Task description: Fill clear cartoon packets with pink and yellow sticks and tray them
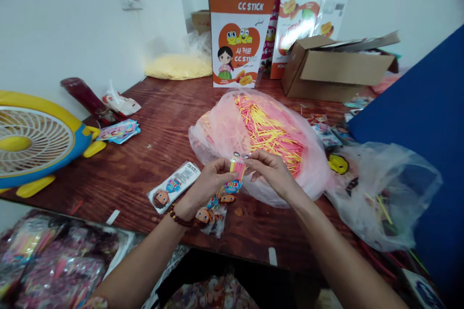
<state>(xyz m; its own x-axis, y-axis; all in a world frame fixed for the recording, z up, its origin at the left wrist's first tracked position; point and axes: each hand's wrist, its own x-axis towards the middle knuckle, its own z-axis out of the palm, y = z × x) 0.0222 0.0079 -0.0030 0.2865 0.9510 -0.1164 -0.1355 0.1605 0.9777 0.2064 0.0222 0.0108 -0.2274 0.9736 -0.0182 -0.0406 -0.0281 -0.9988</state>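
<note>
My left hand (210,181), a beaded bracelet at its wrist, is closed on a small printed plastic packet (235,178) with pink and yellow sticks inside. At the packet's top edge the fingers of my right hand (271,171) are pinched together, gripping its rim. Just beyond both hands lies a large translucent bag (224,125), full of loose pink and yellow sticks (270,130). Below my left hand, more printed packets (210,215) rest on the table. A stack of flat printed packets (174,186) sits to the left of that hand.
A yellow and blue fan (36,140) stands at the left, near a dark red bottle (85,96) and a tissue pack (121,104). Printed cartons (235,34) and an open cardboard box (333,72) line the back. At right is a clear plastic bag (387,193) beside a blue panel (416,106).
</note>
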